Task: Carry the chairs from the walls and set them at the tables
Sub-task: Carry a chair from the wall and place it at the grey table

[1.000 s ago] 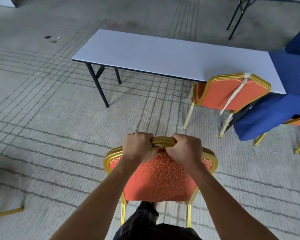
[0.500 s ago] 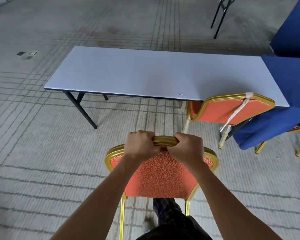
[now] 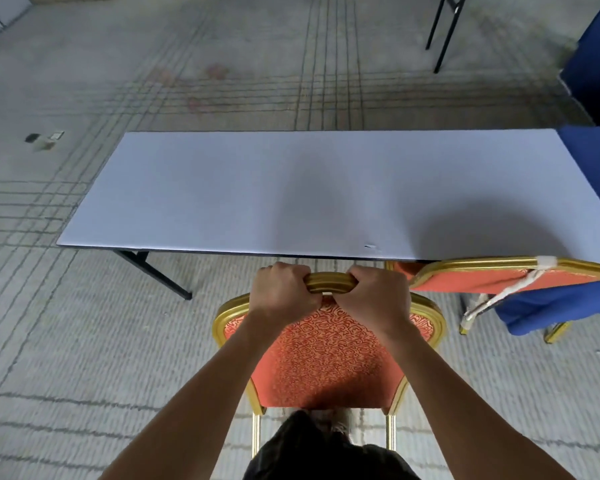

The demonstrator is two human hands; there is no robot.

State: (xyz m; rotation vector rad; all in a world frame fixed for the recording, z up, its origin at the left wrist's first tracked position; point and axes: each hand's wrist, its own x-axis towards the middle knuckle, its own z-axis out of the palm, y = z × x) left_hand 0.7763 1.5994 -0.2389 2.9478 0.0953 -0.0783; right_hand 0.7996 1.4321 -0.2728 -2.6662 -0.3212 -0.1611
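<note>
Head view, looking down over both forearms.

Left hand (image 3: pixel 284 289) and right hand (image 3: pixel 378 296) are side by side, fingers curled tight round the gold grip bar (image 3: pixel 329 284) at the top of a chair (image 3: pixel 326 358). The chair has an orange patterned back in a gold frame. Its back faces the person, and its top sits just short of the near edge of the table (image 3: pixel 291 188). Two gold legs show below; whether they touch the carpet (image 3: pixel 84 341) I cannot tell.

The table is long and pale, with a black folding leg (image 3: pixel 153 275) under its left end.

A second chair (image 3: pixel 499 278) of the same kind stands to the right, its back at the table edge. A white cord (image 3: pixel 499 296) hangs off its frame, and a blue cloth (image 3: pixel 551 306) lies beside it.

Black legs of another table (image 3: pixel 444 32) stand far back on the right.
</note>
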